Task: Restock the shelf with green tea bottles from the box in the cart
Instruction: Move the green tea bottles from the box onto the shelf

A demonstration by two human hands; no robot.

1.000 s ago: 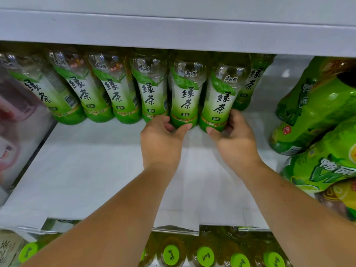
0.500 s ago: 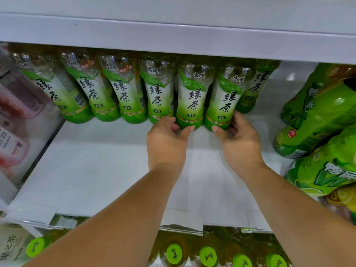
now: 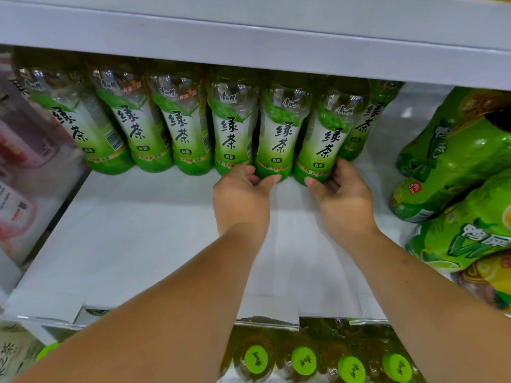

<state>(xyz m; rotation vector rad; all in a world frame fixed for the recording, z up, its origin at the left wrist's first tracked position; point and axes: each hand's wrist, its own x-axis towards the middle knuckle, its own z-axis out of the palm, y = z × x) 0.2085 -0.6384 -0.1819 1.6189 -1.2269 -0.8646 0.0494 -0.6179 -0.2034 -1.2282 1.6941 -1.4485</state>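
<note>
Little has changed since the earlier frame: my left grip (image 3: 240, 200) still curls round the base of a clear plastic green tea bottle with a glossy green-and-white label (image 3: 279, 139). My right grip (image 3: 345, 203) holds its right-hand neighbour (image 3: 326, 142). Both stand in the row at the back of the smooth white shelf (image 3: 138, 230).

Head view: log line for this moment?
left hand grips base of second-from-right front bottle | right hand grips rightmost front bottle | both standing on shelf
</note>
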